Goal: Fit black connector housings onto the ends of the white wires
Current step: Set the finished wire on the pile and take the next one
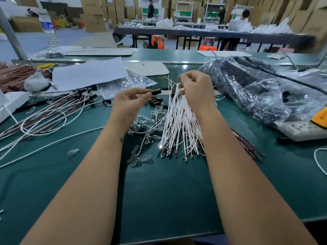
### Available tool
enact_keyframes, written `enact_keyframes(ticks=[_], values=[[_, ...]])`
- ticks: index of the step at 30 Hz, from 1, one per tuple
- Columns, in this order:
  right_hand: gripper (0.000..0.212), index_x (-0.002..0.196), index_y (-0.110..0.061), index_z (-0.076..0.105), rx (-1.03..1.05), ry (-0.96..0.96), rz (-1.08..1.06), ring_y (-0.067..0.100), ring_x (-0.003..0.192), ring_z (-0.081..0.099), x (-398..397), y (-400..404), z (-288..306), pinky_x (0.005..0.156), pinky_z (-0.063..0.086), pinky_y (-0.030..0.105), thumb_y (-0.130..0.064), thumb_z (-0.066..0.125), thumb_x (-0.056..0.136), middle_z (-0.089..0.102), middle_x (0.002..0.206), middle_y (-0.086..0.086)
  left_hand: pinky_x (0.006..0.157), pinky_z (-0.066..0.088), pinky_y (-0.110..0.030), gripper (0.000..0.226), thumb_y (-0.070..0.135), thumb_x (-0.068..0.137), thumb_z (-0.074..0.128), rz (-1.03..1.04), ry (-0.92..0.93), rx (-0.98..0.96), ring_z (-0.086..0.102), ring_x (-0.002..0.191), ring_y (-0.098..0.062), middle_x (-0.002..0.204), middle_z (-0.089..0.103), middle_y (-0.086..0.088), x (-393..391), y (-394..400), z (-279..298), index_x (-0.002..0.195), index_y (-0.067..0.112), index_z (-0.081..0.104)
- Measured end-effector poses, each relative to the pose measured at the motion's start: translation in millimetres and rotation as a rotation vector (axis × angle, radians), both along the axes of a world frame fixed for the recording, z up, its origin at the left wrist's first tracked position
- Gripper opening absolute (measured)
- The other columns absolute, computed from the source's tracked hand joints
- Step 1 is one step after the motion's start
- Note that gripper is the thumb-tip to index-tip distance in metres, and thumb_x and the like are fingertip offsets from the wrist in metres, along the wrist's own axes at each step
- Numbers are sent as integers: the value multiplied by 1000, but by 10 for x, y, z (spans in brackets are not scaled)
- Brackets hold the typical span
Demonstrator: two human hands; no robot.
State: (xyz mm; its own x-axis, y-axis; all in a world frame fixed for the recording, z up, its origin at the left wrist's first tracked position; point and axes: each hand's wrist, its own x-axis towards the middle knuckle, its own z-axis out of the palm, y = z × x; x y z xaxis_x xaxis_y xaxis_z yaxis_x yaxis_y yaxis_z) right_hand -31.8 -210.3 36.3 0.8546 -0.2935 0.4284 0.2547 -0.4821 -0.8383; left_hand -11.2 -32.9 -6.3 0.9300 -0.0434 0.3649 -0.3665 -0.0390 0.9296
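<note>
Now left hand pinching black housing, right hand gripping white wires

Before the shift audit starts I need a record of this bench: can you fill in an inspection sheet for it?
Surface: green mat, bare near the front edge.
Job's things: black connector housing pinched in the left hand; bundle of white wires gripped by the right hand; more housings on the mat.
Clutter: clear bulbs, plastic bags, paper sheet.
Hands: both holding parts.
Cables: finished leads at left; power strip at right.
Surroundings: cardboard boxes, people at a far table.
</note>
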Motion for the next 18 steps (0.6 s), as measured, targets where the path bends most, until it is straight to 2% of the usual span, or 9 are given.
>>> enact_keyframes(ticks=[3, 5, 7, 9, 11, 14, 16, 18], values=[[17, 93, -10, 68, -178, 52, -136, 20, 73, 63, 4, -407, 92, 72, 55, 38, -11, 51, 96, 68, 88, 5, 56, 43, -18, 7, 17, 85, 71, -12, 0, 7, 43, 66, -22, 83, 62, -22, -41, -41, 26, 87, 23, 73], [20, 94, -11, 70, -349, 206, -256, 13, 67, 56, -32, -719, 28, 63, 48, 29, -4, 51, 93, 68, 97, 5, 54, 38, -20, 7, 16, 86, 70, -10, 9, 23, 40, 64, -22, 83, 60, -22, -61, -73, 31, 87, 23, 73], [21, 98, -5, 71, -461, 436, -292, 21, 77, 60, -88, -946, -91, 71, 52, 33, -2, 52, 90, 69, 103, 11, 49, 32, -20, 7, 14, 87, 69, 0, 20, 50, 37, 59, -21, 84, 60, -29, -83, -88, 37, 90, 20, 72], [20, 104, -1, 70, -527, 590, -263, 28, 91, 65, -148, -999, -195, 82, 53, 37, -11, 60, 89, 69, 106, 14, 46, 29, -19, 7, 14, 88, 68, 11, 27, 86, 37, 54, -18, 91, 61, -37, -88, -93, 33, 91, 19, 72], [24, 106, 1, 70, -540, 590, -238, 30, 96, 65, -163, -945, -264, 81, 52, 36, -15, 62, 89, 70, 107, 17, 40, 27, -17, 7, 16, 89, 68, 20, 24, 115, 33, 46, -11, 93, 61, -37, -77, -95, 11, 91, 20, 72], [25, 106, 5, 69, -530, 550, -230, 35, 99, 64, -145, -884, -323, 86, 55, 46, -7, 57, 88, 68, 108, 22, 39, 27, -19, 8, 18, 88, 68, 21, 19, 120, 31, 46, -10, 93, 61, -37, -55, -97, -20, 88, 24, 73], [27, 108, 6, 68, -493, 557, -225, 32, 88, 64, -142, -891, -341, 87, 54, 48, -11, 57, 88, 67, 109, 24, 42, 28, -21, 10, 18, 88, 68, 29, 23, 117, 32, 48, -13, 93, 61, -37, -42, -94, -34, 85, 26, 73], [33, 110, 6, 67, -414, 561, -192, 24, 75, 53, -145, -915, -332, 82, 53, 46, -20, 61, 89, 67, 107, 24, 42, 29, -22, 10, 17, 88, 69, 34, 29, 115, 33, 50, -14, 92, 62, -36, -35, -95, -45, 84, 26, 72]])
